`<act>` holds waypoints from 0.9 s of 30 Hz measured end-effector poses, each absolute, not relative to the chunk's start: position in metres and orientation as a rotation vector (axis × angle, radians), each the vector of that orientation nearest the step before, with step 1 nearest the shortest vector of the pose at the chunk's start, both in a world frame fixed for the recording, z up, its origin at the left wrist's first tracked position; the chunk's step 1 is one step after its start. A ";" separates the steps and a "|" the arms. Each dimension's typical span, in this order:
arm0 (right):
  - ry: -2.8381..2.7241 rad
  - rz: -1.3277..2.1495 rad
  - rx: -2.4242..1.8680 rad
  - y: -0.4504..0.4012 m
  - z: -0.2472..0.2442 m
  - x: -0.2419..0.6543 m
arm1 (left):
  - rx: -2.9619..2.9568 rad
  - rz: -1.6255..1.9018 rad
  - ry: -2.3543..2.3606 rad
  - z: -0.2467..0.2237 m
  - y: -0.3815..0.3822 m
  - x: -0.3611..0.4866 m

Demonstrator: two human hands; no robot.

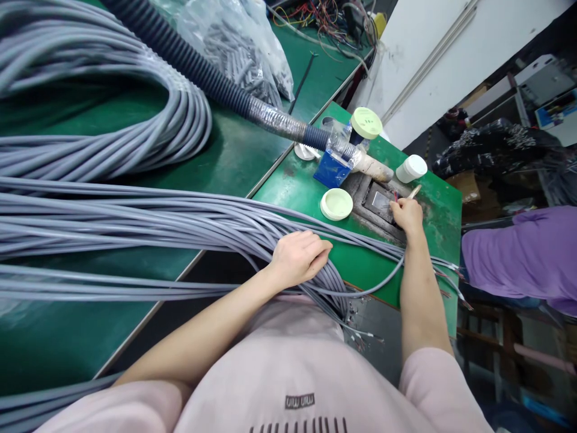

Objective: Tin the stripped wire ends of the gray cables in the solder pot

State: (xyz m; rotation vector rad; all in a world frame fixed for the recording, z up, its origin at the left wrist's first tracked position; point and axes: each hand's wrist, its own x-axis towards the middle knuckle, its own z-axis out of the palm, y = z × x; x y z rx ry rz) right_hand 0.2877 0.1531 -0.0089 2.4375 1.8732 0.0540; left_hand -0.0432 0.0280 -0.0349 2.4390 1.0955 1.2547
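My left hand [301, 257] lies over a thick bundle of grey cables [225, 219], its fingers curled closed around some of them. The bundle runs in from the left and bends down past the bench edge, with bare wire ends hanging below. Over a small square metal pot [381, 201] with a shiny surface, my right hand [408, 215] is closed in a pinch. Thin wires and a red strand show at its fingertips; one grey cable curves up behind that forearm. A pale wooden handle [415, 191] sticks up just behind the right hand.
A ribbed black hose [180, 48] ends beside the pot, against a blue box [332, 168]. Around it stand an open pale tub [336, 204], a white jar [412, 168] and a green-lidded jar [366, 123]. Coiled cables [189, 114] lie left. A person in purple [518, 258] is at right.
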 end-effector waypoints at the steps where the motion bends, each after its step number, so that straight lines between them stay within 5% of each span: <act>1: 1.872 0.052 2.437 0.153 -0.009 0.287 | 2.442 1.255 1.095 -0.035 0.028 -0.043; 27: 1.841 0.093 2.448 0.150 -0.002 0.278 | 2.457 1.238 1.083 -0.036 0.028 -0.044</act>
